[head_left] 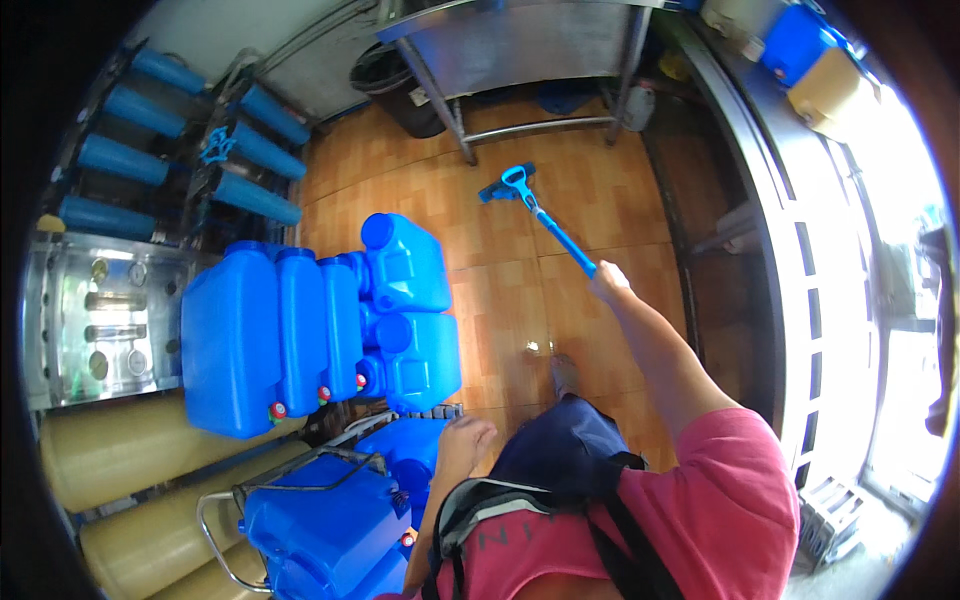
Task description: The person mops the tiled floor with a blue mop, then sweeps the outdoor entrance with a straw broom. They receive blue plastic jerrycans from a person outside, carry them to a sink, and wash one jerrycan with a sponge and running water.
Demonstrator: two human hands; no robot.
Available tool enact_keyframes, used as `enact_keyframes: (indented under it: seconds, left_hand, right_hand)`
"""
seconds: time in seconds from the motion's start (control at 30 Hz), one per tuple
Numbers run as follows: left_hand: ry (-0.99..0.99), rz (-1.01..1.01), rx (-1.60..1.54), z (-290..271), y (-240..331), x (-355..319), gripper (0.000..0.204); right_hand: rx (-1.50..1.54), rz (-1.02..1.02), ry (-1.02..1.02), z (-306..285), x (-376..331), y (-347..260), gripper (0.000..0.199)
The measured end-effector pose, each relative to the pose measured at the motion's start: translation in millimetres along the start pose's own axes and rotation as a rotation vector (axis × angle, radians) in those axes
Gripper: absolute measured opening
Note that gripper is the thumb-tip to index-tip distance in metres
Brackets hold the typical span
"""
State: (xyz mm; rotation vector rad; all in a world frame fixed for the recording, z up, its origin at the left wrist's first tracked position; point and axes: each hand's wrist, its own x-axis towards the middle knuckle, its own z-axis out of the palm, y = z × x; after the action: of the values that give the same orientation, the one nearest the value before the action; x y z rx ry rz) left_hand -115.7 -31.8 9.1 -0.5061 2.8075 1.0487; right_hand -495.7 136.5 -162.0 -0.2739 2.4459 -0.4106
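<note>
The right hand (608, 280) is closed around the near end of a long blue plastic mop handle (560, 237), arm stretched out, with the flat blue mop head (507, 187) resting on the wet-looking orange wood-pattern floor (500, 310) far ahead, just near the legs of a steel bench (520, 45). This looks like mid-stroke floor mopping; pulling the head back would call for a steady draw along the planks. The left hand (465, 440) hangs loosely curled and holds nothing, just above stacked blue plastic jerrycans (300, 330) at left, whose small red-and-white taps (278, 410) face the viewer. Their labels cannot be made out. Further left stand blue cylindrical filter housings (150, 150) and yellowish tanks (130, 450).
</note>
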Motion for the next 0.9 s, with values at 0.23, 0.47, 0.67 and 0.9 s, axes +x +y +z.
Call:
enact_keyframes:
  seconds: [0.23,0.47,0.67,0.9]
  left_hand:
    - [0.033,-0.150,0.014,-3,-15,-53,0.013]
    - [0.088,-0.025,0.037,12,-34,-103,0.021]
    - [-0.041,-0.067,-0.120,41,-105,-163,0.020]
    - [-0.073,-0.151,-0.162,53,-148,-232,0.025]
  right_hand:
    - [0.228,0.019,-0.125,41,68,-123,0.024]
    - [0.169,0.139,-0.202,104,-58,-69,0.023]
    - [0.018,0.034,-0.309,211,-290,41,0.030]
    - [-0.139,0.032,-0.363,289,-493,112,0.044]
